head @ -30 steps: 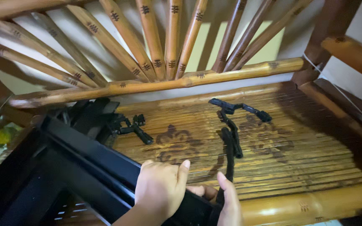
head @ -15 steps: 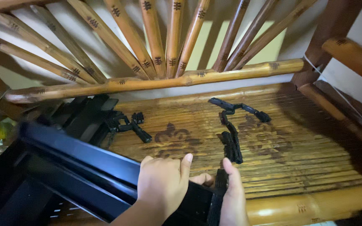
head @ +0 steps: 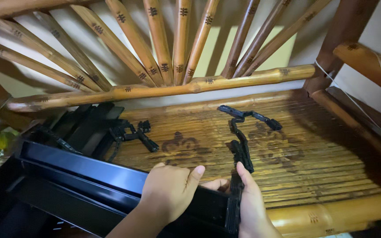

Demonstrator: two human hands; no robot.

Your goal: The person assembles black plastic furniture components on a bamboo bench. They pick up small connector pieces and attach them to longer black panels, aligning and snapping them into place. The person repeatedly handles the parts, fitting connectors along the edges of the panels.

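Observation:
A long black metal frame rail (head: 80, 169) lies across the bamboo chair seat (head: 314, 154) from lower left toward the middle. My left hand (head: 170, 191) grips the top of the rail near its right end. My right hand (head: 250, 207) presses against the black end piece (head: 233, 207) at that end, thumb up along it. A black plastic bracket strip (head: 242, 150) runs from my right thumb up the seat to a hinged black piece (head: 250, 115).
More black rails (head: 87, 125) and a small black connector (head: 137, 134) lie at the seat's left. The bamboo backrest bar (head: 190, 88) with fanned slats stands behind. A wooden armrest (head: 367, 61) is at the right. The thick bamboo front edge (head: 331, 216) borders the seat.
The view has drifted slightly; the rail sits a little lower and more to the right. Both hands stay on the rail's end, with my right thumb raised along the end piece.

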